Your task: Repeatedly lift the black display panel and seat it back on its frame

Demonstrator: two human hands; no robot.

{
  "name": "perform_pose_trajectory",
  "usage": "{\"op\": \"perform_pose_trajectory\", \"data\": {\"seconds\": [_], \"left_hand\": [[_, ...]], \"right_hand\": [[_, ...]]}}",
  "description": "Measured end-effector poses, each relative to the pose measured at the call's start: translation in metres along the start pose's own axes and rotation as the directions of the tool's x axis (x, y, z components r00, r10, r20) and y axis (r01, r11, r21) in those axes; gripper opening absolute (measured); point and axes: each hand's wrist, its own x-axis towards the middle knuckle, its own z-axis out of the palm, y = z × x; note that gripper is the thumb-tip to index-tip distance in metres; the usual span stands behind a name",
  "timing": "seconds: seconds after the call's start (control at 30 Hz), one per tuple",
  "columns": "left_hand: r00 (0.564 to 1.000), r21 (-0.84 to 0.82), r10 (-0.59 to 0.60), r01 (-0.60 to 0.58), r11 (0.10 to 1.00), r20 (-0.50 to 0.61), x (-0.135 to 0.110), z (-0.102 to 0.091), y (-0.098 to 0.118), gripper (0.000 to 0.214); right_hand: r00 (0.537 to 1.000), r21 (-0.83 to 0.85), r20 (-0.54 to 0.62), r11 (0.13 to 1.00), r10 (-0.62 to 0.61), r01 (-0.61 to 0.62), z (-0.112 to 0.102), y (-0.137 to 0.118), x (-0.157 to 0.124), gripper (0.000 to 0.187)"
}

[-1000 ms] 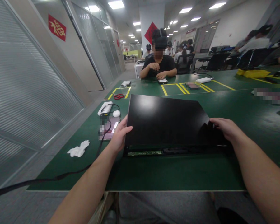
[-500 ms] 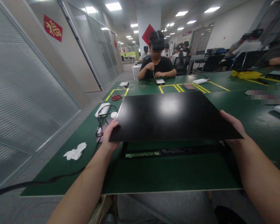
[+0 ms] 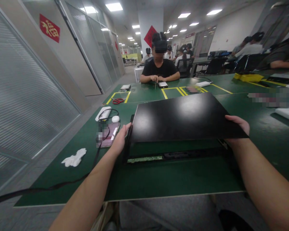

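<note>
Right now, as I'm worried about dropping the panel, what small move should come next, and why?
I'd probably firm the left hand on the black panel: the right hand grips its right side over the black frame, but the left shows no clear hold on the opposite edge.

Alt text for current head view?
The right hand grips a glossy black panel above a dark frame with a circuit strip on a green table, the left hand near the panel's left edge. A phone and crumpled tissue lie to the left; another person sits opposite.
</note>
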Motion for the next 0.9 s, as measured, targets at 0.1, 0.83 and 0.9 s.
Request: {"op": "perform_pose_trajectory", "data": {"seconds": [0.1,0.83,0.9], "left_hand": [[0.998,0.256,0.06,-0.054,0.965,-0.015,0.003,-0.004,-0.007,0.053],[0.994,0.652,0.068,-0.106,0.751,0.084,-0.002,-0.002,-0.009,0.058],[0.993,0.651,0.077,-0.12,0.75,0.094,-0.002,-0.002,-0.011,0.057]], "right_hand": [[0.998,0.11,-0.051,0.993,-0.044,0.049,0.003,0.003,0.004,0.014],[0.897,0.369,-0.4,0.862,-0.191,0.348,-0.004,0.002,0.025,0.018],[0.896,0.359,-0.41,0.874,-0.167,0.327,-0.01,0.003,0.03,0.02]]}}
